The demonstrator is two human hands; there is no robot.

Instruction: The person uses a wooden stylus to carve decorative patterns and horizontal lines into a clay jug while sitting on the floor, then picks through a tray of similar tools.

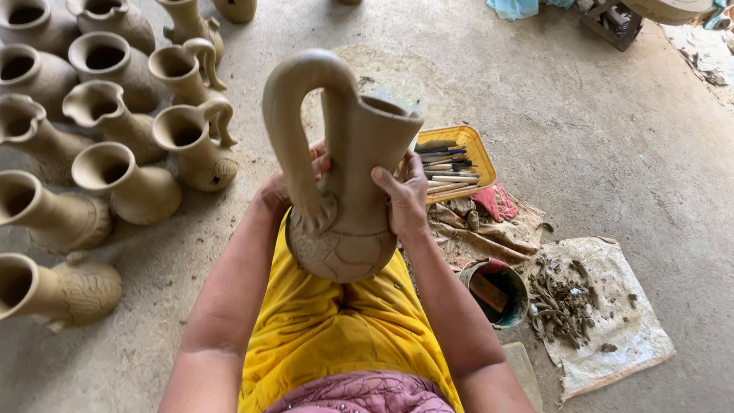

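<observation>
Resting on the yellow-clad lap, an unfired clay jug (340,183) stands tilted — tall looped handle, flared spout, incised lines on its belly. Left hand (294,183) wraps its neck from behind, fingers partly hidden; right hand (401,195) presses flat against its side, fingers curled on. Yellow tray (466,149) on the floor holds pens and tools; a small bucket (497,291) — contents unclear. More jugs (115,130) crowd the floor's left edge.

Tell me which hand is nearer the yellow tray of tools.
Right. The right hand grips the clay jug on the side facing the yellow tray, close beside it. The left hand holds the jug's far side.
</observation>
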